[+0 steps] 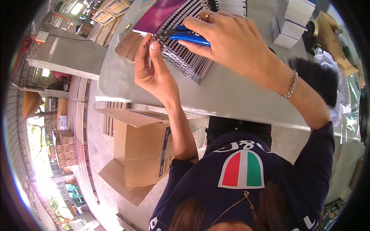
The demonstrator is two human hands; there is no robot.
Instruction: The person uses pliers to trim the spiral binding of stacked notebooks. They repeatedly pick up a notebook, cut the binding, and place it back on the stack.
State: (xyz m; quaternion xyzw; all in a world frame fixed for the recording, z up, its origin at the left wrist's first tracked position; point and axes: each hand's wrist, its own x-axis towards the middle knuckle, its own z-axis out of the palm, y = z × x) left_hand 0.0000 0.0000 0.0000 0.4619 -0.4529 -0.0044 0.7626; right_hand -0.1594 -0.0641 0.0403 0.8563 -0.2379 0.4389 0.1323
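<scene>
Far left, in the background: stacked brown cartons (63, 148). Nearer, beside the surface (239, 92): open cardboard box (142, 154), flaps spread. On the surface, at the corner of a purple-covered book (160, 17): left hand (156, 79), grip narrow, thumb and fingertips drawn close together by the bound edge; too small to tell whether pinching the coil or only touching. At that same corner: nose of the blue-handled pliers (190, 37), tilted, pointing left. Just below and right: spiral-bound stack (192, 63), dark coils fanned along the edges. Next, right hand (235, 44): grip wrapped around the blue handles. Beyond, well apart from both hands: white paper stacks (289, 25); farther right, dark mesh-like bundle (316, 79) near crumpled white plastic (339, 100).
</scene>
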